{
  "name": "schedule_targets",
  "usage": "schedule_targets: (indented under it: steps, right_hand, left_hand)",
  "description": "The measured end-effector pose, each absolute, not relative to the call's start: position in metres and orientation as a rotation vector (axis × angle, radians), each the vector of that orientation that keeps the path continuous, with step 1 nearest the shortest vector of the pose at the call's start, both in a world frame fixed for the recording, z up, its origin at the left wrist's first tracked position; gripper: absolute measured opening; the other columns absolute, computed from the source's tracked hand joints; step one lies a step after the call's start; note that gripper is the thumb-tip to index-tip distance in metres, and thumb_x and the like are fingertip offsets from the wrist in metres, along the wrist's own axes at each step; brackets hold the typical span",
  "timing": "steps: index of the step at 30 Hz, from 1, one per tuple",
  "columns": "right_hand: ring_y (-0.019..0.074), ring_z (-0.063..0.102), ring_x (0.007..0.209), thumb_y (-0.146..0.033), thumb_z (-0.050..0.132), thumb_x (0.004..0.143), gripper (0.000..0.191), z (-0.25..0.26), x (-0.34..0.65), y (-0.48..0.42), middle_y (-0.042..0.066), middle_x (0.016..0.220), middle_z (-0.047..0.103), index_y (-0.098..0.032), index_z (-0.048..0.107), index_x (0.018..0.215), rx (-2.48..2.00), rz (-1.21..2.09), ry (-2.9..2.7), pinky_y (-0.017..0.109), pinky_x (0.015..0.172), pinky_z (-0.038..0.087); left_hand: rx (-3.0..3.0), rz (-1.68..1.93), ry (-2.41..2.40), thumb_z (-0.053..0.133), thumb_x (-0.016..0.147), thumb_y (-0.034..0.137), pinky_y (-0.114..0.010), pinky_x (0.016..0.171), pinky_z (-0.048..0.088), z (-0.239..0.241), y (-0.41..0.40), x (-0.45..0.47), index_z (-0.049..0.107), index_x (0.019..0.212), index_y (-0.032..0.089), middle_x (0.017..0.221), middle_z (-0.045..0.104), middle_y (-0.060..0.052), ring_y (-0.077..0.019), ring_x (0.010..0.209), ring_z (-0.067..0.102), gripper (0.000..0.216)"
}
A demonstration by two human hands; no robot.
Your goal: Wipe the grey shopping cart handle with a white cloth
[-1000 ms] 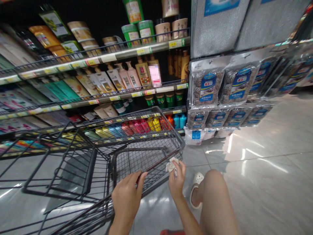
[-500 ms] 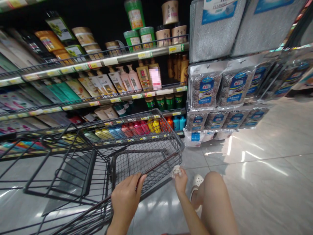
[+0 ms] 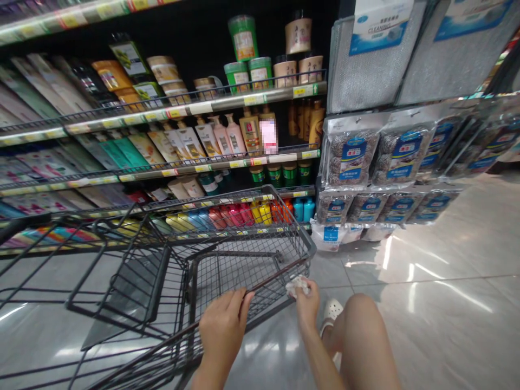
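Observation:
A dark metal shopping cart with a wire-mesh basket stands at an angle before me, its basket showing no goods. My left hand is closed over the near top rim, thumb on the inner side toward the right. To its right, my right hand pinches a crumpled whitish cloth or tissue. That wad is close against the outside of the basket's near side, by the right-hand end. Whether it touches the wires I cannot tell for certain.
Behind the cart, a shelf rack bears rows of bottles and tubs. Packs of steel scourers and grey cleaning cloths hang at its right end. My bent knee and white clog are beside my right arm. The floor is glossy tile.
The view has shifted, so shelves and cart appear farther right and slightly lower. My left hand keeps its hold on the rim. The wad in my right hand looks more spread out.

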State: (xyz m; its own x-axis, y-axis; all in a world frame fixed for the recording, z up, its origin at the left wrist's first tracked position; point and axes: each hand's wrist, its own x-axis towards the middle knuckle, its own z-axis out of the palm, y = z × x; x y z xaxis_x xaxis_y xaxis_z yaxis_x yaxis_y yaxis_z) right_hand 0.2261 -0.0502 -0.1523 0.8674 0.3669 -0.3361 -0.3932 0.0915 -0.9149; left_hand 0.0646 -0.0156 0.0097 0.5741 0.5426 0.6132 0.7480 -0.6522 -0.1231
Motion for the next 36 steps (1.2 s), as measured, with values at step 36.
schedule_targets:
  steps: [36]
  right_hand:
    - [0.0187,0.061,0.086,-0.041,0.062,0.073,0.035,-0.038,0.302,-0.060,0.004,0.095,0.065,-0.020,0.058,0.101,-1.400,0.428,-0.511,0.030,0.074,0.046]
  left_hand:
    - [-2.400,-0.960,-1.089,0.041,0.094,0.032,-0.029,0.058,0.032,0.006,-0.025,0.067,0.059,0.074,0.020,0.060,0.059,0.002,-0.0159,0.055,0.051,0.029]
